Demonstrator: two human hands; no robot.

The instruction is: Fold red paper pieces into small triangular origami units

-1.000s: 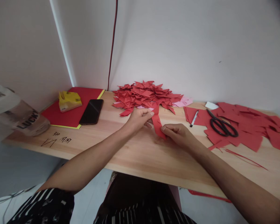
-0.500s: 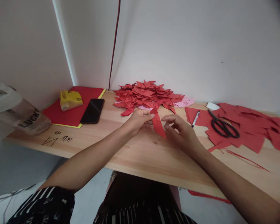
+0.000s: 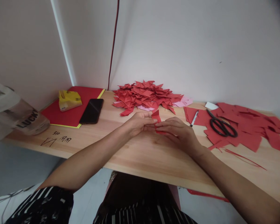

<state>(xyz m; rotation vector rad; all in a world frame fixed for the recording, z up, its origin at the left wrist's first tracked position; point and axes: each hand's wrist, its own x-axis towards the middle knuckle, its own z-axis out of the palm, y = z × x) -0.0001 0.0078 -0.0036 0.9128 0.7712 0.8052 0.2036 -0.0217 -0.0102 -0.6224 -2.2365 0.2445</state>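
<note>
A small folded red paper piece (image 3: 156, 115) sits between both hands over the middle of the wooden table (image 3: 140, 155). My left hand (image 3: 138, 122) pinches its left side with curled fingers. My right hand (image 3: 177, 132) lies over its right side, fingers pressed down on it, and hides most of the paper. Just behind the hands lies a heap of folded red paper shapes (image 3: 146, 95), with a few pink ones (image 3: 185, 101) at its right edge.
Black scissors (image 3: 221, 125) and a pen (image 3: 194, 118) lie on loose cut red paper (image 3: 247, 124) to the right. At left are a black phone (image 3: 91, 111), a yellow packet (image 3: 69, 100) on a red sheet (image 3: 67, 113), and a clear bag (image 3: 16, 115).
My right hand, open beside the red strip half a second ago, has come down onto it. The strip now looks shorter and folded, and the hands have closed together.
</note>
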